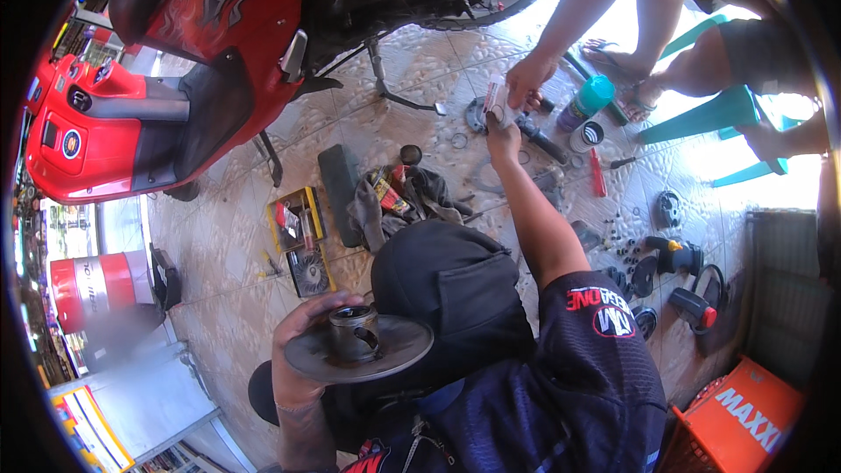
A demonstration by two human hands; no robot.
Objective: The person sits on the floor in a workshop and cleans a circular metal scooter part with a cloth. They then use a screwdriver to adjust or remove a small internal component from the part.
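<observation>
A dark metal pulley disc [399, 346] with a hollow hub standing up from its middle is held in my left hand [307, 337], close to my body. The hand cups its left rim from beneath. My right arm is stretched forward, and my right hand [504, 136] has its fingers closed on a small white packet [497, 95] with print on it. Another person's hand [531, 79] is at the same packet from above. Under and beside the packet lie a dark cylindrical metal part [543, 140] and a round flanged part [476, 114].
A red scooter [219, 79] stands at the far left. On the tiled floor are a spray can [585, 103], a red screwdriver [597, 173], a yellow-black toolbox [296, 210], rags [412, 201] and several loose parts [670, 210]. A green stool [701, 118] holds the other person; an orange crate [736, 412] sits right.
</observation>
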